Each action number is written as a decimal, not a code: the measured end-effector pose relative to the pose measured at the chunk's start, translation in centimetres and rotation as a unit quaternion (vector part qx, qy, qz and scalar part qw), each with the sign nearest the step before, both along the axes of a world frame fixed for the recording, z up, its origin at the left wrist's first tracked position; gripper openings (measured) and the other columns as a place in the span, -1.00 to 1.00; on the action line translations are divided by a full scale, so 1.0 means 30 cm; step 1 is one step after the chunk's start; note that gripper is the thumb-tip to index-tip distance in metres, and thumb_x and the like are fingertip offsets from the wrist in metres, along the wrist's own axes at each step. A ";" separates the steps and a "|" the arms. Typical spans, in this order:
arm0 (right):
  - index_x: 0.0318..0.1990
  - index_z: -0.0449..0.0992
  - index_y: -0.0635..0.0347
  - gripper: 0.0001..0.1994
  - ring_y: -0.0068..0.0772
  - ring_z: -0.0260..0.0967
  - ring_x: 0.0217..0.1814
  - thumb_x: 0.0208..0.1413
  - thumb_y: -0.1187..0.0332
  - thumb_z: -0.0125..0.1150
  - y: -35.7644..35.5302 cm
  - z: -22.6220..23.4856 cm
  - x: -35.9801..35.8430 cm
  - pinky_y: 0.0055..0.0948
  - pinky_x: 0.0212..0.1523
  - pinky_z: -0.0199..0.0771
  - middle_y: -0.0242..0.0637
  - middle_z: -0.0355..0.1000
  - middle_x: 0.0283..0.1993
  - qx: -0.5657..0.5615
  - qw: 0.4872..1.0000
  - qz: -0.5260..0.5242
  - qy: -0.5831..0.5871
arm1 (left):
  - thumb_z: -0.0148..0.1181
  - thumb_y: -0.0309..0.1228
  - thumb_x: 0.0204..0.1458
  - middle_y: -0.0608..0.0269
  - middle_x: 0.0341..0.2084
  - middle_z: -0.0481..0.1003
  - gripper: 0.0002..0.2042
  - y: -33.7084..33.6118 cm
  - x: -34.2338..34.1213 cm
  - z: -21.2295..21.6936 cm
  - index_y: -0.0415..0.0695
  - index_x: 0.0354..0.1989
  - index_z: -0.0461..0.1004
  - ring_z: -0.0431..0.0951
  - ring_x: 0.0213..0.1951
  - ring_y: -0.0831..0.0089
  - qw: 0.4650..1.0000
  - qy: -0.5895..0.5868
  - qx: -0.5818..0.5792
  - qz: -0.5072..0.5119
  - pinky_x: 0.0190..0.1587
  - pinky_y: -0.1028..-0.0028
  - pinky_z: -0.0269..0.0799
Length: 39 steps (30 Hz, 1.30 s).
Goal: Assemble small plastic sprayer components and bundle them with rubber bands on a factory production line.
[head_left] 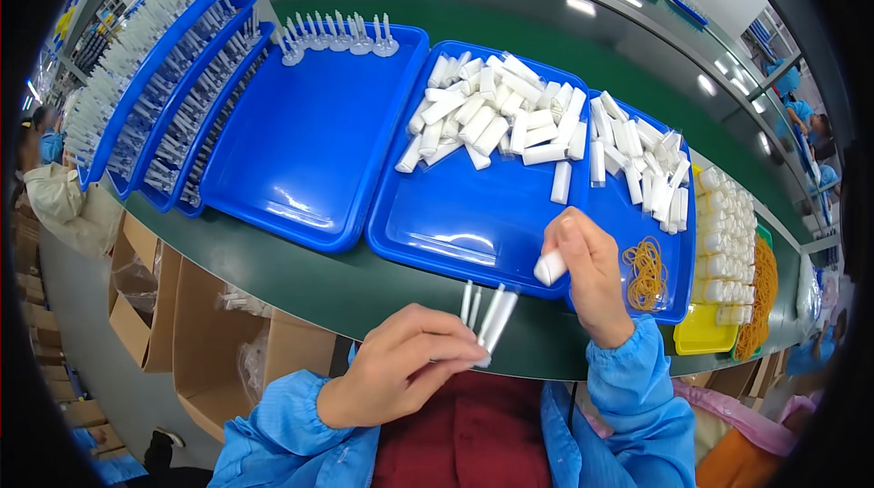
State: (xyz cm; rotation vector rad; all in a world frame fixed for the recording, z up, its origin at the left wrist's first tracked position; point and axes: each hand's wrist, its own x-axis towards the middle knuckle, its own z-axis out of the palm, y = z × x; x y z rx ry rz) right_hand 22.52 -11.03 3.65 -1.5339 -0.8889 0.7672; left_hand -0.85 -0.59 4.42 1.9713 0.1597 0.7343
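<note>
In front of my body, my left hand pinches the base of a clear plastic pronged piece, whose thin white stems point up and away from me. To its right, my closed right hand grips a white roll over the near edge of the middle blue tray. A heap of wrapped white rolls fills the far part of that tray. Similar clear pronged pieces stand in a row along the far edge of the left blue tray.
Tilted blue trays full of pronged pieces are stacked at far left. The right blue tray holds more rolls and rubber bands. Beyond it, a yellow tray carries white-and-clear cylinders. Cardboard boxes stand below the green table's left edge.
</note>
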 end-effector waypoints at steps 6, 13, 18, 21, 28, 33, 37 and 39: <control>-0.46 0.50 0.28 -0.65 -0.47 0.27 -0.36 0.37 0.26 0.12 -0.037 0.017 -0.011 -0.47 -0.30 0.26 -0.31 0.30 -0.41 0.019 0.991 0.094 -0.097 | 0.38 -0.70 -0.12 0.31 -0.17 0.63 -0.68 -0.019 0.021 0.014 -0.07 -0.17 0.68 0.58 -0.23 0.37 0.997 0.018 -0.009 -0.068 -0.18 0.44 0.44; -0.49 0.48 0.19 -0.80 -0.26 0.23 -0.36 0.11 0.37 0.36 -0.038 0.006 -0.074 -0.31 -0.26 0.15 -0.32 0.31 -0.44 0.122 0.933 0.116 -0.317 | 0.42 -0.57 -0.03 0.24 -0.09 0.58 -0.73 -0.047 0.023 -0.027 -0.13 -0.12 0.60 0.57 -0.16 0.31 0.994 -0.001 0.109 -0.029 -0.17 0.37 0.43; -0.47 0.49 0.08 -0.86 -0.22 0.22 -0.33 0.05 0.34 0.34 -0.045 0.004 -0.146 -0.21 -0.23 0.13 -0.33 0.35 -0.38 0.137 0.928 0.082 -0.337 | 0.51 -0.61 -0.18 0.15 -0.22 0.60 -0.64 -0.047 0.022 -0.059 -0.16 -0.17 0.55 0.62 -0.25 0.26 0.996 -0.024 0.075 0.034 -0.21 0.37 0.54; -0.33 0.53 0.07 -0.90 -0.17 0.28 -0.25 0.17 0.31 0.13 0.041 -0.002 -0.039 -0.19 -0.23 0.16 -0.30 0.40 -0.30 0.098 0.863 0.081 -0.489 | 0.50 -0.65 -0.19 0.17 -0.29 0.59 -0.63 -0.026 0.031 -0.092 -0.16 -0.17 0.55 0.62 -0.32 0.23 0.994 -0.019 0.092 0.056 -0.29 0.39 0.55; -0.35 0.51 0.15 -0.84 -0.19 0.45 -0.24 0.01 0.33 0.38 0.145 -0.053 0.163 -0.23 -0.18 0.36 -0.25 0.48 -0.42 -0.160 0.710 -0.041 -0.684 | 0.45 -0.71 -0.20 0.20 -0.27 0.54 -0.62 0.009 0.050 -0.088 -0.11 -0.18 0.56 0.54 -0.31 0.27 0.982 -0.013 0.149 0.116 -0.28 0.37 0.45; 0.04 0.44 0.28 -0.61 -0.26 0.55 -0.27 -0.01 0.53 0.26 0.108 0.035 0.000 -0.36 -0.21 0.48 -0.22 0.52 -0.38 -0.130 0.881 0.085 -0.446 | 0.44 -0.68 -0.18 0.29 -0.27 0.54 -0.65 0.025 0.009 -0.089 -0.03 -0.19 0.63 0.53 -0.30 0.31 0.980 0.030 0.160 0.115 -0.25 0.37 0.37; 0.22 0.37 0.29 -0.57 -0.41 0.54 -0.19 0.18 0.50 0.14 0.095 0.049 -0.004 -0.41 -0.13 0.50 -0.22 0.56 -0.27 -0.044 0.996 0.013 0.082 | 0.40 -0.65 -0.20 0.37 -0.24 0.56 -0.63 0.002 -0.007 -0.046 0.02 -0.18 0.68 0.52 -0.27 0.36 0.985 0.037 0.162 0.053 -0.22 0.38 0.31; 0.25 0.35 0.28 -0.60 -0.39 0.55 -0.11 0.26 0.44 0.07 0.074 0.043 -0.061 -0.38 -0.07 0.54 -0.17 0.56 -0.20 -0.006 0.984 -0.039 0.171 | 0.38 -0.65 -0.22 0.39 -0.22 0.56 -0.61 -0.013 0.004 -0.028 0.03 -0.15 0.69 0.52 -0.26 0.37 0.985 0.026 0.165 0.039 -0.21 0.39 0.29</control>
